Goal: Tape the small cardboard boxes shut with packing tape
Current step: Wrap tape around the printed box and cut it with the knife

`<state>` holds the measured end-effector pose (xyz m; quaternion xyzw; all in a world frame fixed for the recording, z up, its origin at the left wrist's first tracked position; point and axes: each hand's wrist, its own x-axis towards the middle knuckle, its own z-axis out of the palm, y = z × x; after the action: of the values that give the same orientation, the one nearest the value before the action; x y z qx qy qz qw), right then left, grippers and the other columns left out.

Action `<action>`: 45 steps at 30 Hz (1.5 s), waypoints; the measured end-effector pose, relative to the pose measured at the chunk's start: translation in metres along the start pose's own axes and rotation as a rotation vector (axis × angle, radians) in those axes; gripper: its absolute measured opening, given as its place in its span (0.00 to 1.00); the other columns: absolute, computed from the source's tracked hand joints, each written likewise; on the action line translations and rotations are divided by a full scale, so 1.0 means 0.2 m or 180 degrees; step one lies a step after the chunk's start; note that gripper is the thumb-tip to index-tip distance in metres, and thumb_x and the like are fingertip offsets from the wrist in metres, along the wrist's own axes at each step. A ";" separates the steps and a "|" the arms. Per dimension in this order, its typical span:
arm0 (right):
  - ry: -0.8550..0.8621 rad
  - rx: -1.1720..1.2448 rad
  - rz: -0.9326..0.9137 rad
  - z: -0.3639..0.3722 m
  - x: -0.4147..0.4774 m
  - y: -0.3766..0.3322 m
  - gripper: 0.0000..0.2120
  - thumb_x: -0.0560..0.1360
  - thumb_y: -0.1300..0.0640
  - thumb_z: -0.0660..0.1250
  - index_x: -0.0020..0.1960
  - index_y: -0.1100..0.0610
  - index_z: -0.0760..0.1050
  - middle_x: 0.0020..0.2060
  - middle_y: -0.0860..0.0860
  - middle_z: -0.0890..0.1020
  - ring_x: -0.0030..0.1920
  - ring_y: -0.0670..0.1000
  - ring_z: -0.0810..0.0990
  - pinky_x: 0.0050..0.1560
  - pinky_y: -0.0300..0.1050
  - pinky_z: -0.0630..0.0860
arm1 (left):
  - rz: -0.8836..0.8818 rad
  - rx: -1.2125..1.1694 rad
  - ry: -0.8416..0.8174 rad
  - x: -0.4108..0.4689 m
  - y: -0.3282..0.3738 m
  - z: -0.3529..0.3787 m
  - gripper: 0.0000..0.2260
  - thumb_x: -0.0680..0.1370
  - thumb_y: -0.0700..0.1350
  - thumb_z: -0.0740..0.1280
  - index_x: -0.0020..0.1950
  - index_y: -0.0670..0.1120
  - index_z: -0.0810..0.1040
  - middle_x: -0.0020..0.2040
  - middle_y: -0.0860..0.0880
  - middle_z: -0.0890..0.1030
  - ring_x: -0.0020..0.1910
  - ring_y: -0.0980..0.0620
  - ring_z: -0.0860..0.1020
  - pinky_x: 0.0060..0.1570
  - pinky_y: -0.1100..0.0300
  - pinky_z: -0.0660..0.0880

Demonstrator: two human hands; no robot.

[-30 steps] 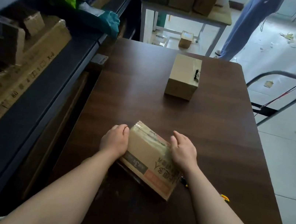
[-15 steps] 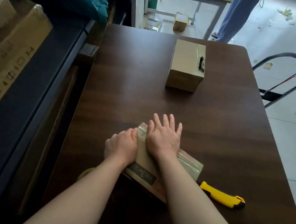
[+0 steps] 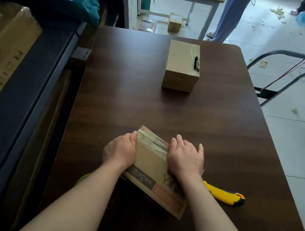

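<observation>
A small printed cardboard box point(image 3: 151, 167) lies on the dark wooden table point(image 3: 168, 113), turned at an angle, with clear tape shining along its far edge. My left hand point(image 3: 120, 150) grips its left side, fingers curled over the edge. On the box's right side my right hand point(image 3: 185, 158) lies flat, its fingers spread and pressing down. A second, plain cardboard box point(image 3: 182, 66) sits taped at the far end of the table, a dark scrap stuck to its right edge.
A yellow utility knife point(image 3: 223, 195) lies just right of my right forearm. Something green point(image 3: 83, 177) peeks out under my left forearm. Shelving with cartons point(image 3: 0, 63) runs along the left. A trolley handle point(image 3: 287, 63) and a standing person's legs point(image 3: 231, 16) are beyond the table.
My right hand has slid from the middle of the box top to its right side. The left hand stays on the left edge. The view has shifted slightly.
</observation>
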<state>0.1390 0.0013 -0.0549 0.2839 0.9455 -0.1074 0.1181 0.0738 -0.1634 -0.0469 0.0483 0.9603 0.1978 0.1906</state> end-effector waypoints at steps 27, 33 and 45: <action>0.0039 0.0466 0.0244 -0.02 0.03 0.03 0.22 0.81 0.42 0.45 0.61 0.49 0.73 0.61 0.54 0.77 0.64 0.58 0.73 0.61 0.56 0.67 | 0.0853 0.0691 -0.0036 0.19 0.27 0.08 0.27 0.81 0.61 0.46 0.79 0.55 0.49 0.80 0.49 0.49 0.78 0.48 0.48 0.74 0.45 0.54; 0.0079 0.0491 0.0279 -0.05 -0.04 0.15 0.25 0.82 0.45 0.45 0.51 0.54 0.79 0.53 0.55 0.82 0.54 0.62 0.79 0.53 0.52 0.72 | 0.0577 0.0127 -0.0230 0.19 0.17 0.04 0.26 0.82 0.58 0.48 0.78 0.50 0.54 0.76 0.45 0.61 0.72 0.43 0.65 0.67 0.48 0.65; -0.0559 0.5494 0.1258 0.15 -0.05 0.33 0.15 0.81 0.50 0.60 0.59 0.54 0.82 0.60 0.52 0.81 0.62 0.51 0.78 0.64 0.53 0.74 | -0.0508 -0.2888 -0.1738 0.25 0.03 0.00 0.14 0.79 0.53 0.63 0.57 0.48 0.82 0.56 0.49 0.83 0.55 0.48 0.81 0.61 0.51 0.75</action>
<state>0.1887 0.0412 -0.0884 0.4227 0.4563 -0.7815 -0.0486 0.0281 -0.1496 -0.0626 -0.0624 0.6945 0.5581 0.4497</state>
